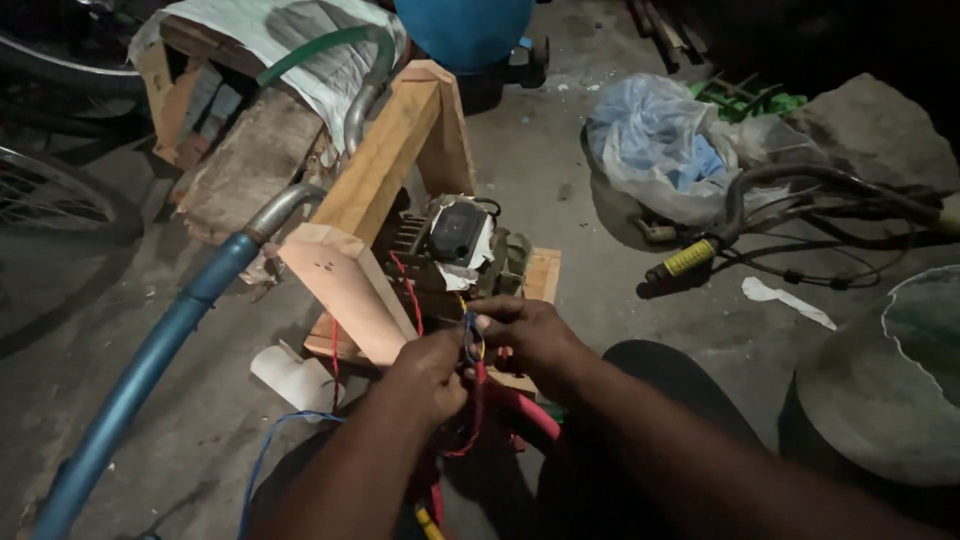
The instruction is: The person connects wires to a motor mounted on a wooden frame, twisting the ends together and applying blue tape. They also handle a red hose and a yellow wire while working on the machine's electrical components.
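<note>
Both grips pinch the wires [470, 335]: left hand [430, 375] and right hand [525, 330] meet just before the motor [455, 245], beside the wooden frame [385, 170].

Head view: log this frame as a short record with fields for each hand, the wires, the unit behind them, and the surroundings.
left hand: pinching the wire bundle
right hand: fingertips on the same bundle
wires: red and blue strands held between both hands
motor unit: sits on a wooden frame, black box on top
hose: blue, on the left
floor: bare concrete, plastic bag at right
</note>
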